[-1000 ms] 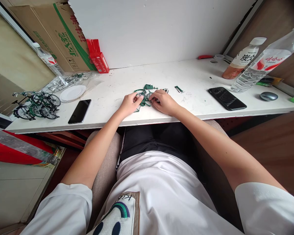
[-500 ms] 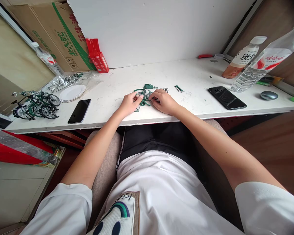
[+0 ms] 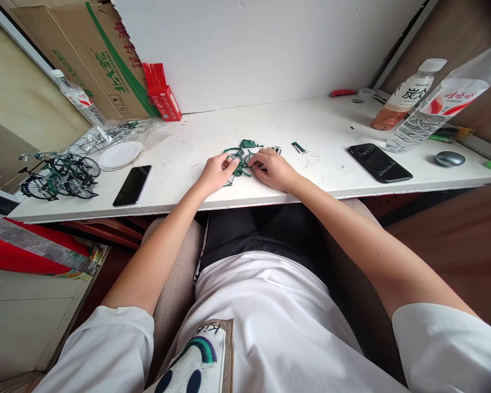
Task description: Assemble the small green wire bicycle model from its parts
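A partly built green model bicycle (image 3: 239, 164) lies near the table's front edge, between my two hands. My left hand (image 3: 217, 171) is closed on its left side, thumb and fingers pinching the green frame. From the right, my right hand (image 3: 272, 169) pinches the bicycle's other side by a small dark wheel; the fingers partly cover what they grip. Just behind the hands rests a small green part (image 3: 249, 143). Farther right lies a thin green piece (image 3: 298, 148).
Finished model bicycles (image 3: 61, 176) stand at the left, beside a phone (image 3: 132, 186) and white plates (image 3: 120, 155). A red box (image 3: 163, 98) stands at the back. On the right are a black phone (image 3: 379, 162), a mouse (image 3: 449, 159), a tea bottle (image 3: 405, 98) and a water bottle (image 3: 442, 109).
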{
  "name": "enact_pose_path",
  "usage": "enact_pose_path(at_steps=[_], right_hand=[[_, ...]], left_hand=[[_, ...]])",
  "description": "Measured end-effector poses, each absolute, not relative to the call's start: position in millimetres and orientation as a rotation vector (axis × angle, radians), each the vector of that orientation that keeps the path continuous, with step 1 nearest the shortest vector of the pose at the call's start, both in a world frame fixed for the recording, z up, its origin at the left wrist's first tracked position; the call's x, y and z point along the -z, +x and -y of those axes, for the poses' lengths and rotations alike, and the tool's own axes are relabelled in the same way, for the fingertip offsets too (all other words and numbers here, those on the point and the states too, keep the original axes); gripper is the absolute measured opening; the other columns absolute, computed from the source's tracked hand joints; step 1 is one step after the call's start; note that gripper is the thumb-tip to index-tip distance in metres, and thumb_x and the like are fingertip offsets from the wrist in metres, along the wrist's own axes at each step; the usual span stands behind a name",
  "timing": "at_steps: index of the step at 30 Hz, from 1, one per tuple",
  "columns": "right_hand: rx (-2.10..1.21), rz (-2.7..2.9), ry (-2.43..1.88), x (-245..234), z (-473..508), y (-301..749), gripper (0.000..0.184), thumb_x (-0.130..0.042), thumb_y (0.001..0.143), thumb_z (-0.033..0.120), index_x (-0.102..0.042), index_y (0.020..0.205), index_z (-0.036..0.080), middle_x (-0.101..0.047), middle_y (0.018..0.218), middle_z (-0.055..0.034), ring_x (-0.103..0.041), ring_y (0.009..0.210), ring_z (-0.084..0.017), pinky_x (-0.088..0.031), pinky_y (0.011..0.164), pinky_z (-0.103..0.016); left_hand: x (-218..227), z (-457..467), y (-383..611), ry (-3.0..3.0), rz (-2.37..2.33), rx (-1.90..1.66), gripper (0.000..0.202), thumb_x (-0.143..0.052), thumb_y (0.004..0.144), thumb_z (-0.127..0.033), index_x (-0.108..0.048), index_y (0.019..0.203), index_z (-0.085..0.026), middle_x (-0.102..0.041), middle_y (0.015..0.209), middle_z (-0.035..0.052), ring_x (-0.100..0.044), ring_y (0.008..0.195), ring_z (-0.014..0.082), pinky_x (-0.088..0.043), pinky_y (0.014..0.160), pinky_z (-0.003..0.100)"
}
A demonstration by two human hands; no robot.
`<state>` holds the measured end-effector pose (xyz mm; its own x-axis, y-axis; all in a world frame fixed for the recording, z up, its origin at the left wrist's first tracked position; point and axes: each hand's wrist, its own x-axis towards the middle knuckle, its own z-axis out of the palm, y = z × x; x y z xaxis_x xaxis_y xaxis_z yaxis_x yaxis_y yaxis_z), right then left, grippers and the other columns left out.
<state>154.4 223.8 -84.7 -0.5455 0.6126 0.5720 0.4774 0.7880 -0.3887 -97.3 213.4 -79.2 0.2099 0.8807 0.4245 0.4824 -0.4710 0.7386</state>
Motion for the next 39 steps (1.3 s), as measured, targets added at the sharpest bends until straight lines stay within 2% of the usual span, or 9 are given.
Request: enact_pose_path(at_steps=[23, 30, 39], right_hand=[[-0.247, 2.255, -0.808, 82.9, -221.8, 153.4, 0.018, -0.061, 0.099, 0.021, -0.076, 0.109, 0.021, -0.076, 0.107, -0.0159, -0.067, 0.108, -0.036, -0.055, 0.097, -0.051], [-0.242, 2.259, -0.802, 82.3, -221.2, 153.5, 0.019, -0.059, 0.100, 0.020, -0.075, 0.109, 0.021, -0.075, 0.107, -0.0159, -0.067, 0.108, -0.035, -0.055, 0.097, -0.050], [-0.238, 2.251, -0.796, 83.3, -221.9, 153.9, 0.019, -0.061, 0.099, 0.021, -0.076, 0.109, 0.022, -0.075, 0.106, -0.0149, -0.066, 0.105, -0.034, -0.055, 0.095, -0.049]], left_hand=[[75.5, -212.2, -96.5, 2.053, -1.264, -1.181, 0.051, -0.077, 0.100, -0.050, -0.045, 0.071, -0.024, -0.046, 0.065, -0.0008, -0.042, 0.064, 0.0164, -0.038, 0.064, 0.032], [75.2, -211.4, -96.2, 2.046, -1.274, -1.173, 0.049, -0.076, 0.102, -0.046, -0.045, 0.072, -0.024, -0.047, 0.067, -0.0009, -0.042, 0.064, 0.0160, -0.039, 0.065, 0.032], [78.2, -213.8, -97.2, 2.050, -1.265, -1.186, 0.051, -0.077, 0.099, -0.054, -0.045, 0.072, -0.024, -0.047, 0.067, -0.0002, -0.042, 0.066, 0.0170, -0.037, 0.065, 0.032]])
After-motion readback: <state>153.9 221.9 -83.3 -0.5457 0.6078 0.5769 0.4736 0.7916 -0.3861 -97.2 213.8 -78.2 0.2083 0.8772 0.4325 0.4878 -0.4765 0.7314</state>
